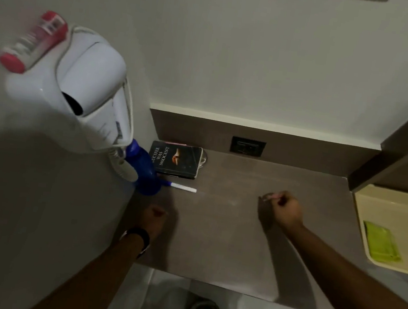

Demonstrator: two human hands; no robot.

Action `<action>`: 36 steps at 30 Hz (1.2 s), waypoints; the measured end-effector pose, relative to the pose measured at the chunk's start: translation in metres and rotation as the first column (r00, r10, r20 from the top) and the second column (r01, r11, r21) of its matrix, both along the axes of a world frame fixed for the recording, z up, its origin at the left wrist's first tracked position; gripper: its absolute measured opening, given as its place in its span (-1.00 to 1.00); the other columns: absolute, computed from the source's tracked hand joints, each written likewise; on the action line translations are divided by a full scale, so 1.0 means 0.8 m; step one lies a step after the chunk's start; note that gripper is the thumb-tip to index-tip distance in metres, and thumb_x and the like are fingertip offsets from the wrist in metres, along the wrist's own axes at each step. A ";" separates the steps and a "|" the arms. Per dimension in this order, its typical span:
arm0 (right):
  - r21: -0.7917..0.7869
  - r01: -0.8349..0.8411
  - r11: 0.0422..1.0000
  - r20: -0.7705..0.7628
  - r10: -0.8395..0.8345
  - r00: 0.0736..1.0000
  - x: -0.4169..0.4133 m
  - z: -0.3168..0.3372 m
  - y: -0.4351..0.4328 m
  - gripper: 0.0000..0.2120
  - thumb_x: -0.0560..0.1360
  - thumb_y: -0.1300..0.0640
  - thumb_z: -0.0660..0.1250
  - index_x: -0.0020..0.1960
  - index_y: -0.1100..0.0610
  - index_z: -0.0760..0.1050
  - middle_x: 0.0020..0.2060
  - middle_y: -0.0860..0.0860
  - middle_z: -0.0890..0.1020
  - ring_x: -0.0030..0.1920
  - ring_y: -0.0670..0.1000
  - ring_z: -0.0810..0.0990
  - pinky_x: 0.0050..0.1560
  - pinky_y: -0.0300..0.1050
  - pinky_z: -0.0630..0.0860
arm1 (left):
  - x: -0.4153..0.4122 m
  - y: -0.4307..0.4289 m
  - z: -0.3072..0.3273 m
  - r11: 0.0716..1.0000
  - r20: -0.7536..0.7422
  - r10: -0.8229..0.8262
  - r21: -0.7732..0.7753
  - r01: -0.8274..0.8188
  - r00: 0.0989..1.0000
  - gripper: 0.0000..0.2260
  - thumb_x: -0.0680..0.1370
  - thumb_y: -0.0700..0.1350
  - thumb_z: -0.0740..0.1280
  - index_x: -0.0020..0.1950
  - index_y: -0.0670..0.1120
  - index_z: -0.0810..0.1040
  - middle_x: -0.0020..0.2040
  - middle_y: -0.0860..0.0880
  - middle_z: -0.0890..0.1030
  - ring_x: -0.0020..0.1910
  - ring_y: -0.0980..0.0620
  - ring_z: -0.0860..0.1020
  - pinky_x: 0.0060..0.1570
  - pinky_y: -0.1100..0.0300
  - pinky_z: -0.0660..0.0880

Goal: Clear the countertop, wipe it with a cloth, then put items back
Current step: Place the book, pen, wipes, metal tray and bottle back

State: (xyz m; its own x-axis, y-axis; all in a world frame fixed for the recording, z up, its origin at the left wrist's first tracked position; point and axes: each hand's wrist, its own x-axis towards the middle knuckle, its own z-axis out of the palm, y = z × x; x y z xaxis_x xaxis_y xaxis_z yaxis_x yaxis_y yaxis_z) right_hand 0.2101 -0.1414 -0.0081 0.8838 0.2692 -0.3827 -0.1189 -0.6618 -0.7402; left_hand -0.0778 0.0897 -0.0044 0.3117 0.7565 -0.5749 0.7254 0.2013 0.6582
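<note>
The grey-brown tabletop point(226, 235) looks smooth and matte, with a faint pale smear near its middle. At about ten o'clock on it, a dark paperback book point(175, 159) lies flat in the back corner against the wall, and just in front of the book lies a white pen point(183, 187), its tip beside a blue bottle point(143, 172) at the left edge. A white wall-mounted hair dryer point(86, 92) hangs above that bottle. The left hand point(154, 221), a dark watch point(139, 236) on its wrist, is curled into a loose fist at eight o'clock, near the left wall. The right hand point(282, 210) is closed at about two o'clock, pinching something small and pale I cannot make out. At three o'clock, past the right edge, a green cloth point(380, 242) lies in a cream tray point(398, 206). The centre and front of the surface are bare.
</note>
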 end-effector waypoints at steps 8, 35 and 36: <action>0.342 0.113 0.933 -0.461 0.062 0.885 -0.097 -0.019 0.204 -0.86 0.59 0.23 0.49 0.04 0.27 0.56 -0.01 0.29 0.65 0.00 0.21 0.65 0.12 0.11 0.68 | 0.023 -0.001 -0.041 0.988 0.044 -0.144 -0.052 0.147 0.989 -0.93 0.55 -0.14 0.39 -0.05 0.02 0.54 -0.07 0.01 0.59 -0.10 0.09 0.57 -0.19 0.25 0.48; 0.359 0.684 0.635 -0.753 -0.236 0.615 -0.198 0.069 0.086 -0.86 0.67 0.26 0.34 0.13 0.30 0.63 -0.17 0.20 0.70 -0.32 0.03 0.70 -0.18 -0.04 0.72 | 0.101 -0.074 0.030 0.952 0.441 -0.032 -0.260 0.162 0.897 -0.67 0.52 0.24 0.35 -0.06 -0.01 0.66 -0.15 -0.01 0.72 -0.20 0.04 0.69 -0.22 0.13 0.62; 0.341 0.700 0.628 -0.782 -0.223 0.582 -0.215 0.068 0.061 -0.88 0.68 0.27 0.32 0.10 0.28 0.62 -0.18 0.20 0.70 -0.30 0.04 0.71 -0.16 -0.02 0.73 | 0.106 -0.092 0.024 0.945 0.456 -0.019 -0.282 0.164 0.890 -0.72 0.51 0.19 0.39 -0.09 -0.02 0.65 -0.20 -0.02 0.71 -0.29 0.03 0.67 -0.34 0.16 0.58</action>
State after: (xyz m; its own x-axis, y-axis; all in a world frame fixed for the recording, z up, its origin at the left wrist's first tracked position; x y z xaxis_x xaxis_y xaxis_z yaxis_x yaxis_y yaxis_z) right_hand 0.0381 -0.0925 0.0461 0.5437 0.2571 -0.7989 -0.8393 0.1629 -0.5187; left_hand 0.0070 0.0160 0.0149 0.6463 0.5217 -0.5568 0.3989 0.3911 0.8294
